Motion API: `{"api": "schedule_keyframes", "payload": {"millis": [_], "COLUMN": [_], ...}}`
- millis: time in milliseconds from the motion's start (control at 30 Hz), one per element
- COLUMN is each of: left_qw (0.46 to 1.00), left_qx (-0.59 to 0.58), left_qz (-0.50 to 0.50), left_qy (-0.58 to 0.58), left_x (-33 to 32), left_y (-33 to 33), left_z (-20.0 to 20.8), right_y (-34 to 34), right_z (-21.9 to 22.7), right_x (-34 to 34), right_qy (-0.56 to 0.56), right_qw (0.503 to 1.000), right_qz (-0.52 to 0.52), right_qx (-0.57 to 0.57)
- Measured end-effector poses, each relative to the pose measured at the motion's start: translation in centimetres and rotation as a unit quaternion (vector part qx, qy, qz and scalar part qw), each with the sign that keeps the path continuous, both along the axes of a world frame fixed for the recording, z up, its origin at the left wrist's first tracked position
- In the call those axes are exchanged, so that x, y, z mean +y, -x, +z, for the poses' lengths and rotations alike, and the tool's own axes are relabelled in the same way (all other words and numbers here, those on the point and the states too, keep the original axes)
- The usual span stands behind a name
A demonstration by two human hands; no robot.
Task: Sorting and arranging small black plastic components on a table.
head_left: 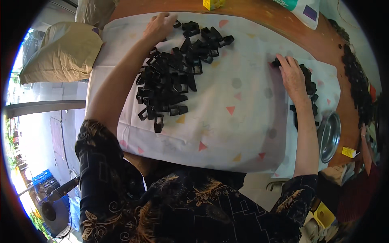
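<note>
1. Fingers of the left hand (pixel 159 26) lie spread and flat on the far edge of the black plastic clips (pixel 172 77), palm down; nothing looks pinched between them, though the fingertips are partly hidden by the pieces they press on.
2. Fingers of the right hand (pixel 292 77) are curled down over the top of a smaller pile of clips (pixel 310 91) on the person's right. Whether they grip a piece cannot be told, since the back of the hand covers them.
3. The large heap of black plastic clips sprawls on the left half of the patterned cloth (pixel 235 117), its long axis running from the far middle of the table toward the person's left elbow. It lies nearer the person than the left hand, directly beneath and beside that forearm, so the left hand is far closer to it than the right.
4. Between the two piles the cloth is bare, and the hands sit well apart.
5. A metal bowl (pixel 329 135) stands just beside the smaller pile, on the near right.
6. The cloth covers most of a wooden table (pixel 259 14), where a yellow box (pixel 212 4) sits at the far edge and more dark pieces (pixel 356 77) line the right rim.
7. A tan sack (pixel 60 50) rests off the table to the left, and a fan (pixel 50 210) stands on the floor below.
</note>
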State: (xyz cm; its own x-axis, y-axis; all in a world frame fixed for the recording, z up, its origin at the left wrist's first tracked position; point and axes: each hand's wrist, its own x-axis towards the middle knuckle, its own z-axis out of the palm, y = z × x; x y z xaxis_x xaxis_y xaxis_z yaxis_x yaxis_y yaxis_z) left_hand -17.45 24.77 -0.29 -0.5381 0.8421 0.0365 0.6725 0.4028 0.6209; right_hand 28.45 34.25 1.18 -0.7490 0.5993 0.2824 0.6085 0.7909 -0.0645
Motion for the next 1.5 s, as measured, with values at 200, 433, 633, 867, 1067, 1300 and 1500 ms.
{"api": "schedule_keyframes", "payload": {"millis": [200,433,633,867,1067,1300,1500], "left_qw": [0.978,0.911,0.848,0.871,0.918,0.855,0.842], "left_qx": [0.104,0.183,0.226,0.255,0.218,0.244,0.225], "left_qz": [-0.173,-0.366,-0.471,-0.41,-0.33,-0.457,-0.479], "left_qy": [0.047,0.058,0.088,-0.09,0.0,-0.001,-0.108], "left_x": [3.8,0.1,-4.0,-3.9,-0.1,-5.7,-14.5], "left_y": [-8.8,-15.2,-18.6,-22.4,-26.6,-30.8,-28.8], "left_z": [0.0,2.0,4.2,2.9,1.6,1.6,1.9], "right_y": [-0.6,-1.0,-2.0,-3.2,-2.8,-4.3,-6.0], "right_z": [0.9,1.0,3.2,1.9,2.5,2.6,2.1], "right_x": [-2.2,-6.2,-11.1,-17.0,-20.0,-20.5,-20.7], "right_qy": [0.054,0.175,0.289,0.176,0.179,0.146,0.169], "right_qw": [0.998,0.977,0.929,0.973,0.983,0.987,0.985], "right_qz": [-0.006,0.003,-0.102,-0.079,-0.034,-0.002,0.04], "right_qx": [-0.012,0.125,0.21,0.127,0.01,-0.068,-0.015]}}
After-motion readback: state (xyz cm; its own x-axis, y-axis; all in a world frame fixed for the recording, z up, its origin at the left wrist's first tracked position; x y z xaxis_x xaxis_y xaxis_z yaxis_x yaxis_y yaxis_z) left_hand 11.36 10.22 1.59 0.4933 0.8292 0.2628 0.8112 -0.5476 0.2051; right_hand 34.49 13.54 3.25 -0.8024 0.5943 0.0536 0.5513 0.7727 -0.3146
